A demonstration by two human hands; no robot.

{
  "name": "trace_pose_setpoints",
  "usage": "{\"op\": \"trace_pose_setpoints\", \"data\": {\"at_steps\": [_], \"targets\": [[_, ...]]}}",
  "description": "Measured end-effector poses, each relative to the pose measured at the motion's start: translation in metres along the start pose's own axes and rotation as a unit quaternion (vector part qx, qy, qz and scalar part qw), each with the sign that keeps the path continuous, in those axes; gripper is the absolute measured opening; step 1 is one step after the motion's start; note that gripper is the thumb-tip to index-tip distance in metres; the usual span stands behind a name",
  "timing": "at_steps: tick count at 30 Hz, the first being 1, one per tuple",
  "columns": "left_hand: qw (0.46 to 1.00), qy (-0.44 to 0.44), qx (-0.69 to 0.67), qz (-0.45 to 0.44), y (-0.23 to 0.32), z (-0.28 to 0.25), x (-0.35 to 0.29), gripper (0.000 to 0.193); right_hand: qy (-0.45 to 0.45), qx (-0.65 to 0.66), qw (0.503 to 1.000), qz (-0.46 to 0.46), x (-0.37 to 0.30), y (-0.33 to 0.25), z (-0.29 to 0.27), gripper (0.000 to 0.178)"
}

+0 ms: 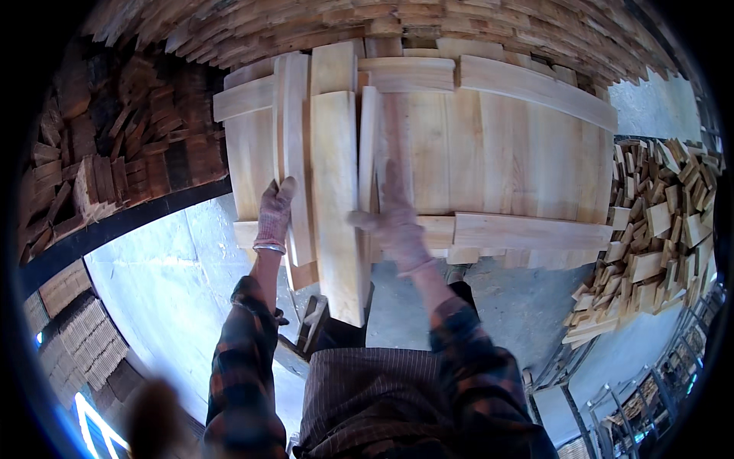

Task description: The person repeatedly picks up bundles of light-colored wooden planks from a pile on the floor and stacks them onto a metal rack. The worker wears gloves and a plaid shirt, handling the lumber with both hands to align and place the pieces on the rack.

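Head view. Step, apparently: arranging loose boards; next move seemingly calls for lining up edges. Left hand (274, 218), gloved, is against narrow boards (298, 153); right hand (391, 226), gloved, blurred; grip of either: cannot tell. Long board (337, 199): pale, flat, yellow-streaked; lies between them atop planks (505, 161), near end overhanging.

Loads of room to slide over the flat boards (505, 157) right of the right hand (395, 228), just mind the crosswise planks (535, 231) along the near and far edges. Lengthwise boards (336, 183) between it and the left hand (274, 214) block a straight pass across, and stacked wood (344, 23) walls off the far side.
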State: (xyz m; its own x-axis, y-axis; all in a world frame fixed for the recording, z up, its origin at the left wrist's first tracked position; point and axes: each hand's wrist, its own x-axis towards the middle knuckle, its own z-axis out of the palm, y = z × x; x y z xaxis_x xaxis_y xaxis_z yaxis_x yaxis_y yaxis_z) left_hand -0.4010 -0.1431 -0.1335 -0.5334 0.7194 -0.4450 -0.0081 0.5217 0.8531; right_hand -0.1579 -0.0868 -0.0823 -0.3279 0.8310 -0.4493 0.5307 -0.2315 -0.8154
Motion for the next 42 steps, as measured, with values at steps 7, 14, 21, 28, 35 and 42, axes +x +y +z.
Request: {"op": "trace_pose_setpoints", "data": {"at_steps": [7,14,21,28,35,42], "targets": [[0.995,-0.012,-0.090,-0.053,-0.003,-0.040,0.010,0.037,0.026,-0.084,0.992,0.093,0.019,-0.053,0.046,0.115],[0.969,0.001,-0.238,-0.059,-0.043,-0.147,0.090,0.040,0.013,0.412,0.907,0.083,0.035,0.002,-0.005,0.107],[0.896,0.245,0.342,0.144,-0.020,-0.077,0.050,0.050,0.116,0.058,0.990,0.058,0.029,-0.018,-0.039,0.097],[0.949,0.052,0.292,0.102,-0.014,0.048,-0.062,0.090,0.089,-0.079,0.992,0.030,0.063,-0.035,-0.023,0.096],[0.910,0.061,0.406,0.061,0.030,0.073,-0.060,0.110,-0.019,0.252,0.968,0.001,0.106,0.031,-0.098,0.090],[0.932,0.133,0.259,0.215,0.011,-0.023,-0.027,0.102,0.161,-0.280,0.943,0.084,0.077,0.017,-0.057,0.100]]}}
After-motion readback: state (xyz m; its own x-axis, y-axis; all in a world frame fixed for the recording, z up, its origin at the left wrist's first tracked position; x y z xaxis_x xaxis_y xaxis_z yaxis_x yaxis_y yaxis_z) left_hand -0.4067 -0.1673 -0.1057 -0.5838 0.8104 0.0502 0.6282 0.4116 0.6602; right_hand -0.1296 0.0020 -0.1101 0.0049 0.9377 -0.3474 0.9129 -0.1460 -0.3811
